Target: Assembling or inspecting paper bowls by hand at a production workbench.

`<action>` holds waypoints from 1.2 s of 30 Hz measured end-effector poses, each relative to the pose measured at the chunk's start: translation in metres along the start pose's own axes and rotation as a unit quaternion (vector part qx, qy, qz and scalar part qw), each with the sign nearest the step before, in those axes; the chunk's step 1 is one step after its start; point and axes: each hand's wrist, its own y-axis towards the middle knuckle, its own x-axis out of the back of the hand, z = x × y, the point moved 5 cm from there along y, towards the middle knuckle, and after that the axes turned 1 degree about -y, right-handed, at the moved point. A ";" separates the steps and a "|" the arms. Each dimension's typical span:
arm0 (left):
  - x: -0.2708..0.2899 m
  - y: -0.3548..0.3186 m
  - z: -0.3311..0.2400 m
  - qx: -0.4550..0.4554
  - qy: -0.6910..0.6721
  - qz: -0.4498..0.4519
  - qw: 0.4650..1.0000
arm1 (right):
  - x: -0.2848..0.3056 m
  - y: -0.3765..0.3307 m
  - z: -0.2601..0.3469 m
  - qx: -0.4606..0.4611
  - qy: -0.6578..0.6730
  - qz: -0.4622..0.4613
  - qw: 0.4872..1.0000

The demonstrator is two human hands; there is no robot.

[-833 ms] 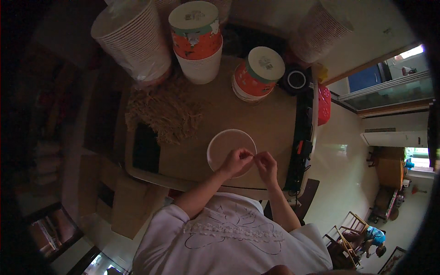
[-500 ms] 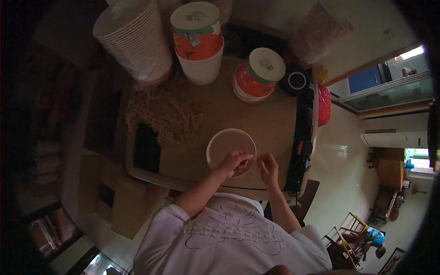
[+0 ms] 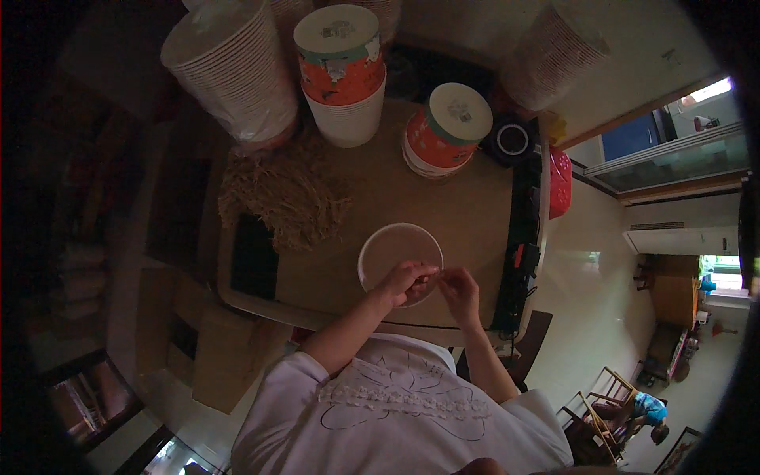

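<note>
Here both hands meet at the near rim of the round white paper bowl [image 3: 398, 252] lying on the tan surface [image 3: 467, 214]: the left hand [image 3: 404, 282] curls into a closed grip over the rim, and the right hand [image 3: 459, 286] pinches fingertips beside it, perhaps on a thin strip, though this is too small to tell. The work looks like fitting something at the rim, so fine pinching comes next. Behind stand two orange tubs with pale round lids [image 3: 340, 59] [image 3: 443, 127], wrapped stacks of white bowls [image 3: 229, 71], and a straw heap [image 3: 281, 194].
</note>
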 end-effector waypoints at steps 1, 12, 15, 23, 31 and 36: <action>-0.001 -0.001 -0.001 0.005 0.004 -0.010 1.000 | 0.001 0.000 -0.001 0.000 -0.009 -0.006 1.000; 0.006 0.007 0.008 0.017 -0.003 0.004 1.000 | 0.002 0.002 -0.001 0.010 -0.025 -0.019 0.999; 0.004 0.006 0.006 0.016 -0.007 0.002 1.000 | 0.006 0.001 -0.008 -0.001 -0.096 -0.016 0.995; 0.002 0.005 0.005 0.024 -0.027 -0.006 0.999 | 0.006 0.002 -0.003 -0.015 -0.041 -0.056 0.997; 0.003 0.006 0.005 0.023 -0.016 -0.022 0.999 | 0.011 -0.001 0.010 0.049 -0.164 -0.071 0.983; -0.007 0.005 0.004 0.037 -0.068 0.065 0.995 | 0.004 -0.010 0.034 0.102 -0.258 -0.085 0.957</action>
